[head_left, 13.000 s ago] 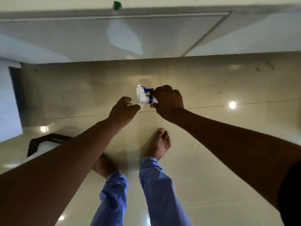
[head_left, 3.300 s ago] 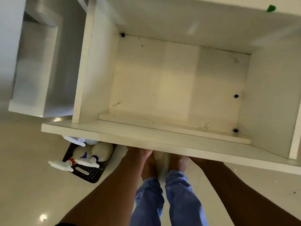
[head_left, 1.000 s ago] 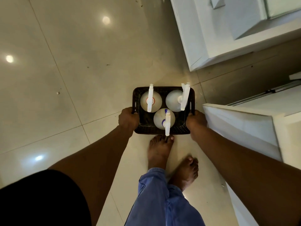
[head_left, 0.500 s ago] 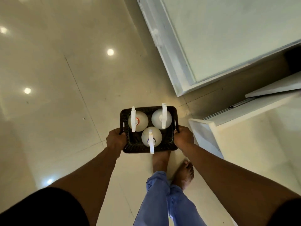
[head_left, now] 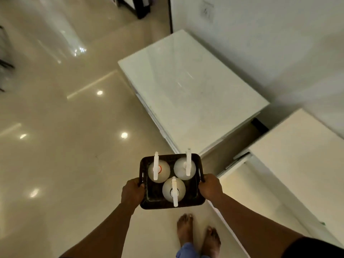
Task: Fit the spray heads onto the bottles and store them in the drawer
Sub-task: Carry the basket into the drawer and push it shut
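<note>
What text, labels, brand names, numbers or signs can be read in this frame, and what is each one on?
No text can be read.
Three spray bottles in the black basket: seen from above, no label faces the camera.
Wall plate at the top: faint marks, too blurred to read.
White cabinet top: only reflections, no lettering.
Left hand and right hand grip the basket's sides and cover no visible print.

Dark basket (head_left: pixel 147 204) at lower centre of frame, three spray bottles (head_left: pixel 158 171) upright inside, glossy floor (head_left: pixel 55 146) below
</note>
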